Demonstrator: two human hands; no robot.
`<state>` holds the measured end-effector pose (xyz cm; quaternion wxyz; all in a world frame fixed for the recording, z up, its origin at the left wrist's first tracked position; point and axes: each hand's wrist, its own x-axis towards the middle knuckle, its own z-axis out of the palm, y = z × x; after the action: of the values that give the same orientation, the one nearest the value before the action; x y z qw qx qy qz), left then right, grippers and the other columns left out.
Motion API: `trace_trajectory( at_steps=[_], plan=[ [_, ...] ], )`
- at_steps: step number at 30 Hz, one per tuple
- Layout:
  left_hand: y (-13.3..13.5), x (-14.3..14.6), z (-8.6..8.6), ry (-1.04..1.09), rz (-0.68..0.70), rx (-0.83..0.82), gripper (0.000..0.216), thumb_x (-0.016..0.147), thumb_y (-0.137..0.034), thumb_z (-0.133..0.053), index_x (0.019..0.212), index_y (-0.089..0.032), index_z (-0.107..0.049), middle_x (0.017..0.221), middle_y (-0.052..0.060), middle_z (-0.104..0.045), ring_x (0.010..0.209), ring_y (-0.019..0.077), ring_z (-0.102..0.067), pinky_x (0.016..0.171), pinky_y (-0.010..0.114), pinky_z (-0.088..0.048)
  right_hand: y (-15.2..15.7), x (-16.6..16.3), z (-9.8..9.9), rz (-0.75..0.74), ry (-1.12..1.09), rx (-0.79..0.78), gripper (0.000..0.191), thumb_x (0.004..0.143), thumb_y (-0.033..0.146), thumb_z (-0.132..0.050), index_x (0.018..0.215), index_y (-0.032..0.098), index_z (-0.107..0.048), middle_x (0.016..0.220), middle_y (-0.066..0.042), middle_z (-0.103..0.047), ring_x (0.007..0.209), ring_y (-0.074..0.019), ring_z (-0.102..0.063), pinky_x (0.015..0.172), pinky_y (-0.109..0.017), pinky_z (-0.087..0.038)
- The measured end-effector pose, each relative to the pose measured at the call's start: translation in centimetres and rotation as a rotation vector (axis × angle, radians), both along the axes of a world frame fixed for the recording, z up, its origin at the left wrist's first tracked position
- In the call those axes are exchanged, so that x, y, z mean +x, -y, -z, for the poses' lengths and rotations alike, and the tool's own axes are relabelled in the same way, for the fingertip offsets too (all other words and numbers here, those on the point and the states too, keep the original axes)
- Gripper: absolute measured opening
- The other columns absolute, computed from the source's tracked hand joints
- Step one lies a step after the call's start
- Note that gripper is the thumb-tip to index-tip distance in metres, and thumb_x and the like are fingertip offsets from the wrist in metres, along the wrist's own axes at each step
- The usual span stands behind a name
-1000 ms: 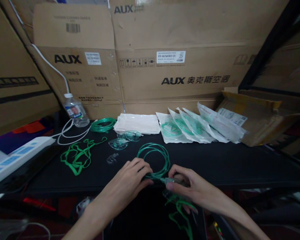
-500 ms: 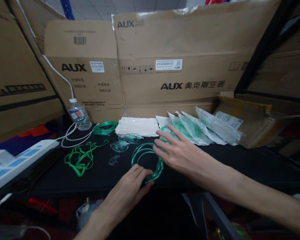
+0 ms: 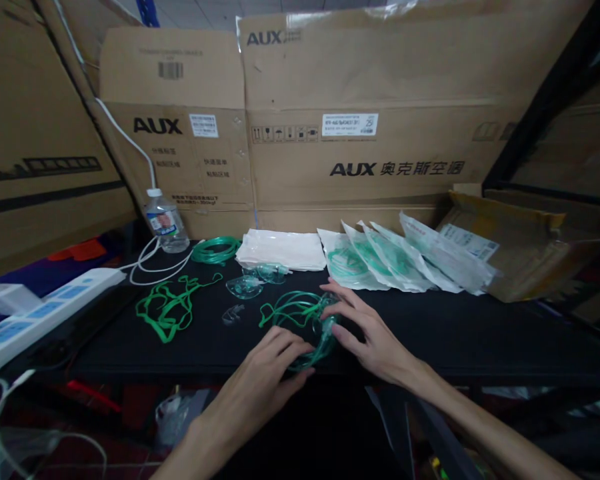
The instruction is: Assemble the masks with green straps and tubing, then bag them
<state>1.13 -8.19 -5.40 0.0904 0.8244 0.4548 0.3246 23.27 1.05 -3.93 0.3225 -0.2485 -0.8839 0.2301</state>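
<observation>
Tubing coil (image 3: 324, 349) pinched in left hand (image 3: 265, 367), clear mask (image 3: 324, 325) partly hidden by right hand (image 3: 380, 341), its grip unclear

"What is hidden at the coiled green tube (image 3: 320, 353)?"

"Part of its near side, under the left hand (image 3: 266, 365). On the tube's right, the right hand (image 3: 377, 333) covers some of the clear mask (image 3: 323, 325)."

"And farther off?"

"Left of the tube, the power strip (image 3: 45, 321) runs past the view's edge, and the label on the bottle (image 3: 177, 239) is blurred. Behind the tube, small print on the white sticker (image 3: 350, 125) is illegible."
</observation>
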Motion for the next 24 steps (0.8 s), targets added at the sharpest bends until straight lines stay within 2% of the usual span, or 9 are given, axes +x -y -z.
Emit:
trace_trajectory(
  at_steps=[1,4,7,10,14,17,19,21,24],
  plan=[
    [0.1,0.0,0.1,-0.001,0.000,0.006,0.035,0.087,-0.009,-0.071,0.118,-0.024,-0.063,0.113,0.003,-0.068,0.106,0.0200,-0.062,0.095,0.035,-0.055,0.3,-0.5,0.1,0.083,-0.034,-0.023,0.008,0.096,0.026,-0.056,0.100,0.021,-0.062,0.152,-0.014,-0.044,0.150,-0.0311,-0.032,0.120,-0.053,-0.029],
    [0.4,-0.2,0.1,-0.003,0.009,-0.014,0.044,0.085,-0.011,-0.072,0.125,-0.026,-0.061,0.122,0.004,-0.065,0.114,0.0209,-0.059,0.101,0.037,-0.053,0.7,-2.0,0.5,0.242,-0.113,-0.043,0.011,0.093,0.028,-0.062,0.092,0.022,-0.053,0.148,-0.017,-0.047,0.149,-0.0307,-0.033,0.119,-0.049,-0.031],
    [0.6,-0.8,-0.6,0.032,-0.025,0.002,0.035,0.090,-0.019,-0.068,0.123,-0.028,-0.064,0.125,0.004,-0.065,0.115,0.0210,-0.060,0.101,0.038,-0.052,0.7,-2.7,0.9,0.276,-0.144,-0.052,0.010,0.090,0.022,-0.057,0.093,0.022,-0.047,0.142,-0.019,-0.050,0.144,-0.0296,-0.041,0.116,-0.047,-0.035],
    [-0.2,-1.4,-1.7,0.044,-0.150,0.078,0.027,0.097,-0.029,-0.061,0.123,-0.025,-0.064,0.126,0.007,-0.065,0.119,0.0230,-0.060,0.104,0.042,-0.051,0.8,-2.9,1.4,0.300,-0.166,-0.060,0.018,0.087,0.018,-0.055,0.104,0.021,-0.050,0.143,-0.018,-0.048,0.138,-0.0275,-0.048,0.114,-0.043,-0.039],
    [-2.8,-1.7,-3.2,-0.159,-0.245,0.020,0.061,0.092,-0.039,-0.064,0.148,-0.021,-0.046,0.148,0.012,-0.052,0.138,0.0282,-0.047,0.115,0.047,-0.040,1.1,-3.1,2.1,0.336,-0.199,-0.022,0.036,0.086,0.018,-0.055,0.123,0.020,-0.052,0.149,-0.017,-0.045,0.142,-0.0265,-0.045,0.117,-0.042,-0.037],
    [-4.7,-1.0,-3.9,-0.365,-0.286,-0.124,0.072,0.091,-0.034,-0.062,0.155,-0.016,-0.036,0.157,0.014,-0.042,0.145,0.0302,-0.038,0.120,0.045,-0.034,1.3,-3.3,2.7,0.375,-0.204,-0.007,0.049,0.086,0.017,-0.054,0.135,0.019,-0.049,0.157,-0.017,-0.038,0.147,-0.0270,-0.039,0.120,-0.042,-0.035],
    [-5.4,-0.5,-4.2,-0.437,-0.324,-0.203,0.067,0.092,-0.027,-0.058,0.153,-0.009,-0.039,0.154,0.019,-0.045,0.143,0.0331,-0.042,0.118,0.045,-0.035,1.3,-3.4,3.1,0.420,-0.204,-0.034,0.058,0.087,0.018,-0.054,0.143,0.018,-0.045,0.161,-0.018,-0.034,0.149,-0.0279,-0.035,0.121,-0.043,-0.034],
    [-5.8,-0.1,-4.3,-0.453,-0.348,-0.243,0.057,0.092,-0.024,-0.054,0.145,-0.005,-0.050,0.143,0.022,-0.054,0.134,0.0347,-0.051,0.113,0.045,-0.039,1.4,-3.5,3.4,0.453,-0.208,-0.089,0.063,0.086,0.019,-0.054,0.148,0.015,-0.042,0.161,-0.019,-0.034,0.150,-0.0294,-0.033,0.121,-0.046,-0.033],
    [-6.3,-0.1,-4.6,-0.447,-0.386,-0.286,0.044,0.090,-0.028,-0.055,0.127,-0.006,-0.063,0.123,0.021,-0.066,0.119,0.0344,-0.062,0.105,0.044,-0.044,1.3,-3.6,3.4,0.452,-0.229,-0.162,0.064,0.084,0.018,-0.055,0.147,0.014,-0.043,0.155,-0.019,-0.044,0.146,-0.0312,-0.039,0.120,-0.049,-0.034]
  ],
)
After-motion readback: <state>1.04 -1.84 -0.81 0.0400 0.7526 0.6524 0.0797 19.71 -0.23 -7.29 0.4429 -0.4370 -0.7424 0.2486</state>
